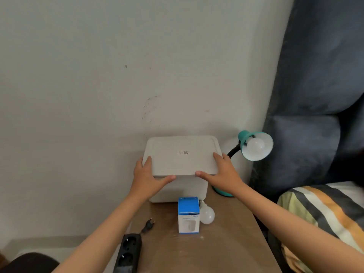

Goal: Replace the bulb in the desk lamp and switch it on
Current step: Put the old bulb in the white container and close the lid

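Both hands, left hand (146,175) and right hand (220,172), grip a white lidded plastic box (180,160); the teal desk lamp (254,146) at three o'clock awaits swapping, unplugged.

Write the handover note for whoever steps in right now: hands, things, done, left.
Left hand and right hand each grip a front corner of the white box's lid.
Desk lamp stands right of the box, with a bulb in its shade, unlit.
A loose bulb lies beside the bulb carton on the table.
Plug lies unplugged near the power strip.
Left: plug in and switch on.
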Available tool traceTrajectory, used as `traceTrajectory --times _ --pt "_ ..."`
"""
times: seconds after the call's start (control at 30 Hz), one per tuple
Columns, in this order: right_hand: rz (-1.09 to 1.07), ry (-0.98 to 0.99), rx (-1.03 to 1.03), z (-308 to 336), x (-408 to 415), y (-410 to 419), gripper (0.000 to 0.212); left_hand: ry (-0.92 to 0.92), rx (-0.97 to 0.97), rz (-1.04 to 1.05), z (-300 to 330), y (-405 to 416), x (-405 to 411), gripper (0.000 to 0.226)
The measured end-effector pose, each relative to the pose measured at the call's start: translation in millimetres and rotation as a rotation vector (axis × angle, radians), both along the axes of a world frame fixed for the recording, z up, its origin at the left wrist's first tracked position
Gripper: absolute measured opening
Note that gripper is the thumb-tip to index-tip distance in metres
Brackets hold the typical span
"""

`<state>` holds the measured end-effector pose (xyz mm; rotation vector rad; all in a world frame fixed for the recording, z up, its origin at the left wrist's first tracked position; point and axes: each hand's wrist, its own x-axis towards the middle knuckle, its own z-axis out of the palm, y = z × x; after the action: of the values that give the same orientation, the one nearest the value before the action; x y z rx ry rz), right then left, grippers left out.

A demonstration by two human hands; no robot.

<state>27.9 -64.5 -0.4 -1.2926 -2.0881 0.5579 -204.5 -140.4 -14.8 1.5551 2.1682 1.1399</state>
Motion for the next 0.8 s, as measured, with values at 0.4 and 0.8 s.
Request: traceTrajectory --times 0.4,0.8 --pt "-0.022 -0.134 -0.045 -67.5 83.1 -128.2 0.106 0.037 -0.109 -0.078 -54.3 -147.5 86.6 0.101" --pt "-0.026 -0.210 -0.297 -166.0 125.5 -205.7 0.106 0.153 -0.427 -0.134 -137.3 -215.6 122.1 0.103"
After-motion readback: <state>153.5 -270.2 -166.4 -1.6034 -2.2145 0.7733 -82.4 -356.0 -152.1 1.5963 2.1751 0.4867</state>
